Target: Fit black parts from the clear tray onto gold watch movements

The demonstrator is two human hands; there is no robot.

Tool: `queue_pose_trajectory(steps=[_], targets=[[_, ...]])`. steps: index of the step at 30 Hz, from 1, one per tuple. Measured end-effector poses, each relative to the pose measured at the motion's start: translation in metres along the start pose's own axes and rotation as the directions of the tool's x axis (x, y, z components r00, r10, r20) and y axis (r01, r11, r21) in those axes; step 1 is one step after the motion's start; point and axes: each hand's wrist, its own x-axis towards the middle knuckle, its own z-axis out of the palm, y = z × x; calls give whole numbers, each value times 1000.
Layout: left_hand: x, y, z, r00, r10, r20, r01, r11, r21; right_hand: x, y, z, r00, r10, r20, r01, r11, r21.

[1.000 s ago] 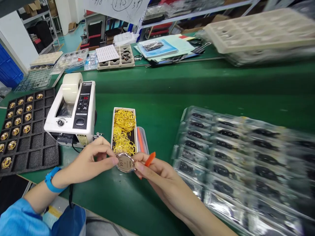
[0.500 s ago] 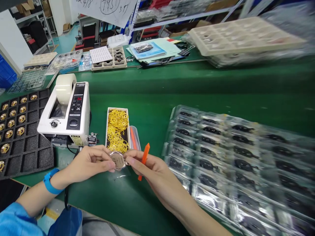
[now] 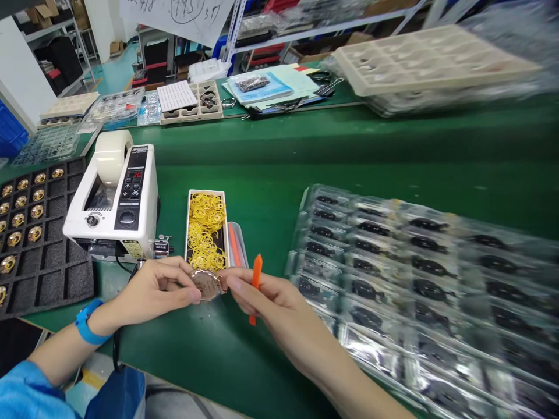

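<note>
Between my two hands is a round, rose-gold watch case (image 3: 205,284), its flat face tilted toward me. My left hand (image 3: 152,295), with a blue band on the wrist, pinches the case's left edge between thumb and fingers. On the opposite side, my right hand (image 3: 279,305) grips the case's right edge with thumb and forefinger. An orange pointed stick (image 3: 255,280) is tucked among the right hand's fingers and sticks out above and below. Just beyond the case lie many yellow rings (image 3: 205,212) in a white box (image 3: 188,224).
A white tape dispenser (image 3: 151,203) stands left of the box. Farther left lies a black foam tray (image 3: 52,256) with gold round parts. Clear blister trays (image 3: 301,233) holding black parts cover the right side. A beige tray (image 3: 371,87) and papers sit on the back ledge.
The watch case has tilted, its face now looking darker. The orange stick stands more upright. The whole view has shifted slightly; both hands keep their hold.
</note>
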Motion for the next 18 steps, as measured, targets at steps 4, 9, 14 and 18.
queue_pose_trajectory(steps=[4, 9, 14, 18], targets=[[0, -1, 2, 999, -53, 2, 53, 999, 4, 0, -2, 4, 998, 34, 57, -37, 998, 48], [-1, -1, 2, 998, -62, -16, 63, 997, 38, 0, -1, 3, 998, 49, 31, -48, 998, -33], [-1, 0, 3, 998, -58, -11, 58, 998, 36, -2, 5, 3, 1000, 23, -20, -24, 995, -92], [0, 1, 3, 998, -59, -7, 59, 998, 32, -2, 5, 4, 1000, 8, -25, -11, 993, -114]])
